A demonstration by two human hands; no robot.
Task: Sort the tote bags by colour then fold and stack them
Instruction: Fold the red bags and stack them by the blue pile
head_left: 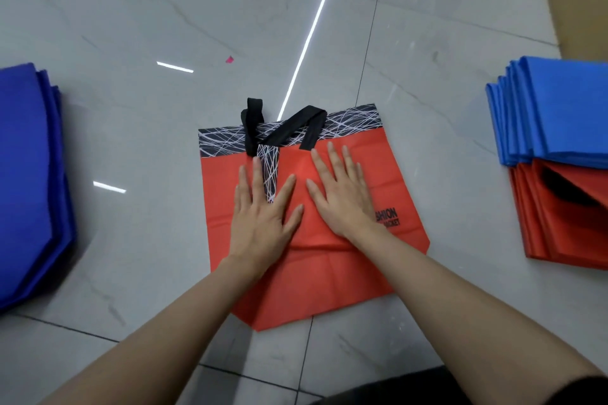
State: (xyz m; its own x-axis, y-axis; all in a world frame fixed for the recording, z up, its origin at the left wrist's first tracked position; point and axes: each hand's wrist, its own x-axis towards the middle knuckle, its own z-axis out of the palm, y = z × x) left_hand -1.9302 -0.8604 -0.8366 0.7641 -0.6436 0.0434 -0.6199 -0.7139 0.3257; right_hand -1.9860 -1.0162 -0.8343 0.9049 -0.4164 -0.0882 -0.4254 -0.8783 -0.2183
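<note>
Red tote bag [329,276] lying flat on the grey tiled floor [148,115], centre, its black handles [297,128] folded across the scribble-patterned top band [357,118]. Left hand [260,217] and right hand [342,194] press side by side on the bag; each grip is apart, fingers straight and spread, clamping nothing. The right wrist partly covers the black lettering [390,215]. Far left: a stack of dark blue bags [29,181]. Far right: a stack of lighter blue bags [566,115] overlapping a stack of red bags [566,237]. A pink scrap [229,59] lies beyond the bag.
</note>
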